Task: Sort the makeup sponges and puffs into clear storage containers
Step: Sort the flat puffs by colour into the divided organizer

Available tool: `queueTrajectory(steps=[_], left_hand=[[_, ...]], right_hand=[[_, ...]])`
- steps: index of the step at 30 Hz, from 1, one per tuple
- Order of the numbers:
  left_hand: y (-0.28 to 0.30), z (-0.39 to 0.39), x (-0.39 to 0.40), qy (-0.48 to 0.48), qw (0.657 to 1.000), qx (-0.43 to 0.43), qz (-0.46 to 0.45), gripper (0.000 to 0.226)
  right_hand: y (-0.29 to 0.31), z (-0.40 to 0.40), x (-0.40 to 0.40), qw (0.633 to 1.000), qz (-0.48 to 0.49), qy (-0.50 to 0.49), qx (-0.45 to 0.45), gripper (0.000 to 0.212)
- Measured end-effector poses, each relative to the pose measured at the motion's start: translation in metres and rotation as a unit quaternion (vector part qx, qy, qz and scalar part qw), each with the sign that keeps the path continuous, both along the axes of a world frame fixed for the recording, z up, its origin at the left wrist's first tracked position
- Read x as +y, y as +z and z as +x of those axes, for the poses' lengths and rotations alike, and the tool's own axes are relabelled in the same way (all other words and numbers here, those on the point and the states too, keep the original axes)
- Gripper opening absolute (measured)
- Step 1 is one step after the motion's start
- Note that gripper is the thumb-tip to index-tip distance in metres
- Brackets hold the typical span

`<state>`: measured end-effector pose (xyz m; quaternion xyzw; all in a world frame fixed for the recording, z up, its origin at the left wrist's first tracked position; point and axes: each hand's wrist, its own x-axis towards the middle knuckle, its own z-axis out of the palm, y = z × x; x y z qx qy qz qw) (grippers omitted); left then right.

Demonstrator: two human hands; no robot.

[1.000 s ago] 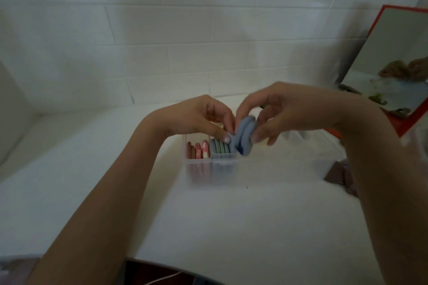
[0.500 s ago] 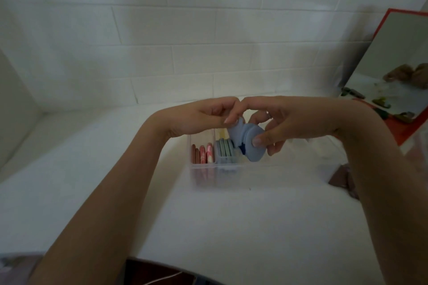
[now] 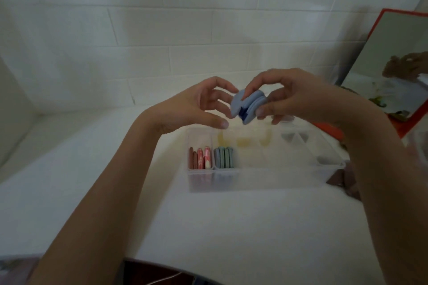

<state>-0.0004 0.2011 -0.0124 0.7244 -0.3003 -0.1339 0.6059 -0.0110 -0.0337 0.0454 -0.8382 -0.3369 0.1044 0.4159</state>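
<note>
- The right hand [image 3: 298, 95] holds a small stack of light blue round puffs [image 3: 249, 106] up in the air above the clear box [image 3: 261, 176], with the thumb under the stack and the forefinger hooked over its top edge.
- A dark blue strap or ribbon shows at the lower edge of the stack, between two of the puffs.
- The left hand [image 3: 196, 105] is just beside the stack with its fingers spread and curled. Its fingertips reach to the leftmost puff, but I cannot tell whether they pinch it or only brush it.
- The leftmost puff tilts away from the rest at the top, so the stack gapes a little there.
- The clear box sits on the white counter [image 3: 92, 180], below and slightly beyond the hands, and is split into compartments.
- In the left front compartment stand red and pink puffs [image 3: 200, 157], upright on edge and packed side by side.
- In the next compartment to the right stand blue and green puffs [image 3: 224, 157], also on edge and touching one another.
- Something pale yellow [image 3: 243, 141] lies in a rear compartment, too blurred to name.
- A mirror with a red frame [image 3: 393, 65] leans against the white tiled wall [image 3: 162, 30] at the right, and the hands show in it.
</note>
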Motion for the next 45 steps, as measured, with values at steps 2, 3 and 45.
queueTrajectory(steps=[2,3,45], left_hand=[[-0.001,-0.002,-0.005,0.008,0.998,-0.019,0.057,0.053],[-0.001,-0.004,-0.008,0.006,0.997,-0.021,0.069,0.052],[0.009,-0.015,-0.017,0.104,0.994,0.033,-0.001,0.023]], right_hand=[[0.003,-0.001,-0.004,1.000,0.019,-0.017,-0.007,0.025],[0.004,-0.001,-0.006,1.000,0.019,-0.019,0.001,0.025],[-0.002,-0.002,0.001,0.996,-0.088,0.015,-0.032,0.020]])
